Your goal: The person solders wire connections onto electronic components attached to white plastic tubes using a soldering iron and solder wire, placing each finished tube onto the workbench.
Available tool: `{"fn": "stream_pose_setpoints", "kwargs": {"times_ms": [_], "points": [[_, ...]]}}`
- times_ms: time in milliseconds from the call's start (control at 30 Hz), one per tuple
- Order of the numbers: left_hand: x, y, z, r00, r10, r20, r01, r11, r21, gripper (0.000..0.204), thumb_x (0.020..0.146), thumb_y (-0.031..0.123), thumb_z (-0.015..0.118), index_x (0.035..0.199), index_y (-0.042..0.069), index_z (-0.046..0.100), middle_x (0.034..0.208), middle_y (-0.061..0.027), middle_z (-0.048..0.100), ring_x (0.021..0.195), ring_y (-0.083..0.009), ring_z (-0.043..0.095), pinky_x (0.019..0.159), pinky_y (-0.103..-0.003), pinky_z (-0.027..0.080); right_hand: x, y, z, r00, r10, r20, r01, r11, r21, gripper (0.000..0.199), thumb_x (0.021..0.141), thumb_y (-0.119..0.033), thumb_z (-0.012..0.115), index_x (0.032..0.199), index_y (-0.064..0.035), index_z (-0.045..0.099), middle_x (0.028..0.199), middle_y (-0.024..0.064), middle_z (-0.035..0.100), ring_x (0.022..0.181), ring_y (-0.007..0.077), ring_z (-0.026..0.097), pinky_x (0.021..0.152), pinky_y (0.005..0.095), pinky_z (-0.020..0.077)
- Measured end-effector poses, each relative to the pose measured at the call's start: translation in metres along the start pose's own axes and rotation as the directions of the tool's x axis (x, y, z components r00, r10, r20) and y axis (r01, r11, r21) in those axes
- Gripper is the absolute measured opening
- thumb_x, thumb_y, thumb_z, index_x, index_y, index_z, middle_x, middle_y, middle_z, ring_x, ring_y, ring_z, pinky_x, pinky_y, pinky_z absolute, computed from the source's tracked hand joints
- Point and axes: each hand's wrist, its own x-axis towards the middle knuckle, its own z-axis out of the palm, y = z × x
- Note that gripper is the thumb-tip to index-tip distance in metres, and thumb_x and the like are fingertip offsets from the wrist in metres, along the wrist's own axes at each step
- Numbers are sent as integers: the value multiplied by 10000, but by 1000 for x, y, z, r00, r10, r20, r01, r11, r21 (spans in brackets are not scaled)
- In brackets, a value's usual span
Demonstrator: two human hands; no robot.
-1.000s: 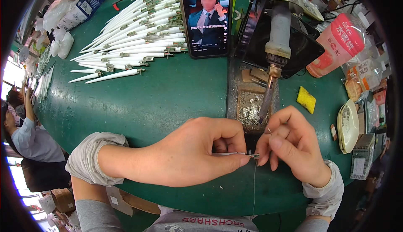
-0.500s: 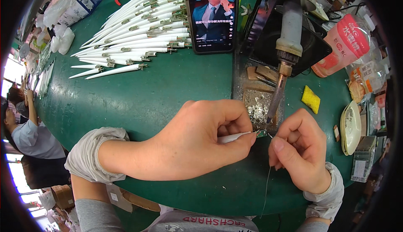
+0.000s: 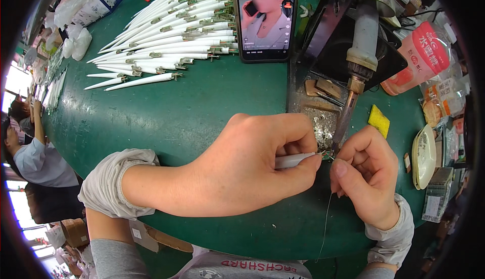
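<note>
A slim white tapered plastic piece [image 3: 292, 161] is pinched between the thumb and fingers of my left hand [image 3: 247, 165]. From its right end sticks a small green circuit board [image 3: 327, 154], just under the tip of a soldering iron [image 3: 364, 36]. Whether board and tip touch, I cannot tell. Close on the right, my right hand [image 3: 368, 175] is closed in a pinch on a thin solder wire [image 3: 326, 223], whose tail hangs toward the table's front edge. The wire's upper end lies by the board, partly hidden by my fingertips.
Many similar white pieces [image 3: 166, 51] lie fanned out at the far left. A phone [image 3: 265, 21] stands upright beside them. Below the iron sits a metal tray [image 3: 323, 120]; a yellow sponge [image 3: 379, 121], a pink-labelled container [image 3: 419, 56] and a pale dish [image 3: 423, 157] are farther right.
The view has shifted a little, so the things on the table appear farther right. My left hand has brought the board slightly up toward the iron's tip. The phone's picture has changed.
</note>
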Motion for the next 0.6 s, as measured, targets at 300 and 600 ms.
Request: {"fn": "stream_pose_setpoints", "kwargs": {"times_ms": [300,600], "points": [[0,2,2,999,44,-19,-44,999,-22,70,854,-2,623,894,-30,573,752,-17,590,664,-18,511,534,-184,387,0,1,-2,999,-41,21,40,996,75,127,870,5,588,902,21,467,707,40,557,585,52,536,504,173,372],[1,0,1,997,71,-23,-71,997,17,66,842,-13,630,876,-20,574,740,-8,584,636,-9,494,518,-181,369,1,2,-1,999,-31,21,28,994,105,137,867,-3,596,905,25,468,705,42,557,588,53,537,506,172,374]]}}
